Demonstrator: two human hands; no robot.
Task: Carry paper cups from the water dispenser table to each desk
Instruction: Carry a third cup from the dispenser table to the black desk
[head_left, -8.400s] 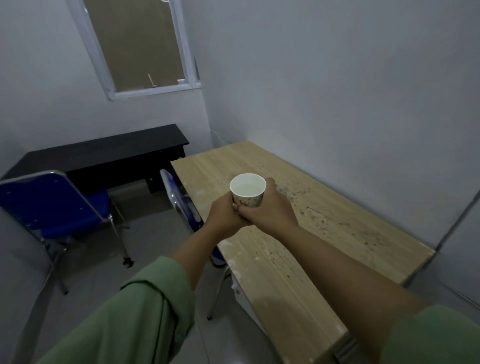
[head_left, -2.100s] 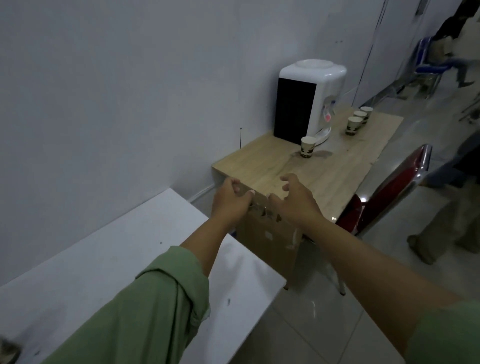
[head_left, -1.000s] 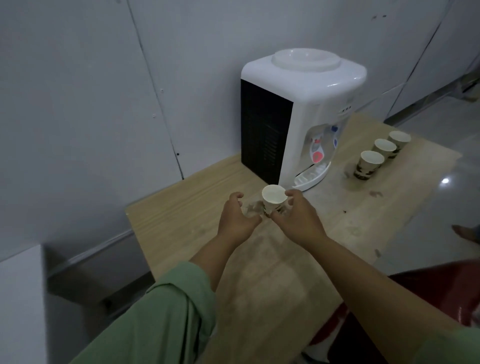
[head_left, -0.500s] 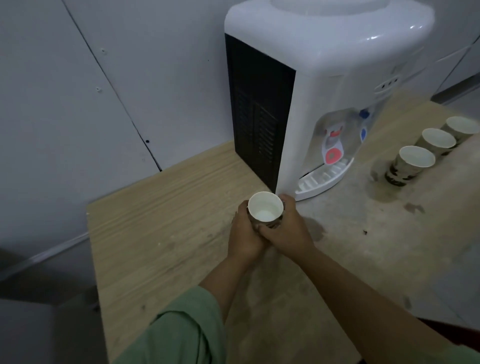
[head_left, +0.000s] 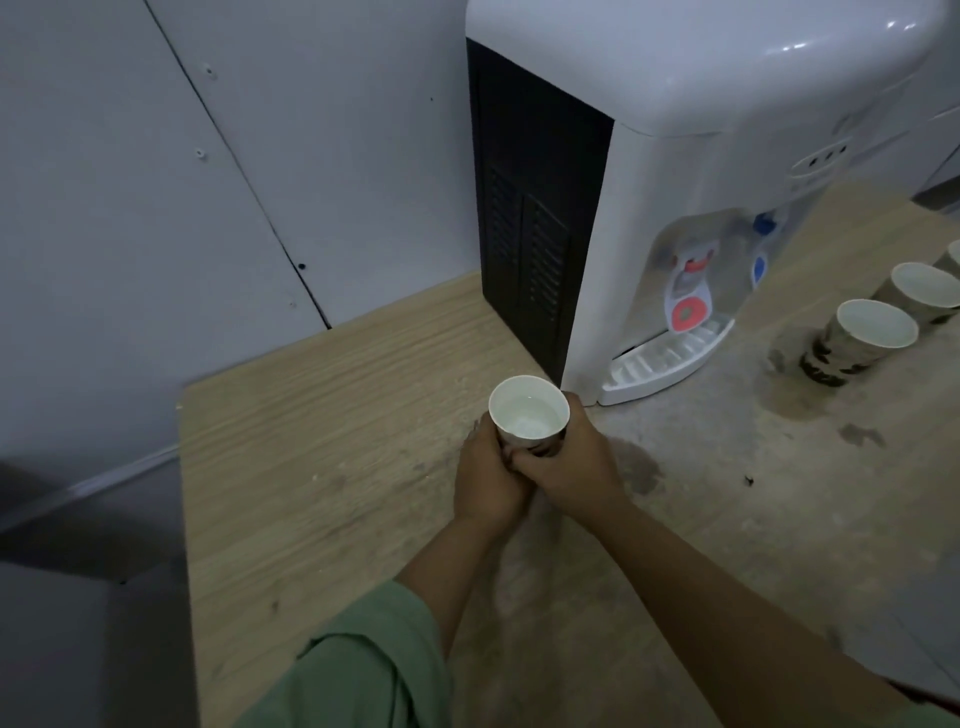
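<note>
A white paper cup (head_left: 529, 414) with water in it is held upright just in front of the water dispenser (head_left: 675, 197). My left hand (head_left: 485, 475) wraps its left side and my right hand (head_left: 569, 467) wraps its right side; the fingers meet under the rim and hide the cup's lower part. I cannot tell whether its base touches the wooden table (head_left: 322, 467). Three more patterned paper cups stand in a row at the right: the nearest (head_left: 857, 345), a second (head_left: 922, 291), and a third (head_left: 953, 257) cut off by the frame edge.
The dispenser's black back panel (head_left: 530, 218) faces left; its drip tray (head_left: 670, 361) is just right of the held cup. A grey wall (head_left: 208, 182) runs behind the table. The table's left edge drops to a grey surface (head_left: 78, 623). Dark stains mark the tabletop at right.
Both hands, apart around the cup a second ago, have shut on it. The view has moved closer to the dispenser and the cup looks slightly raised.
</note>
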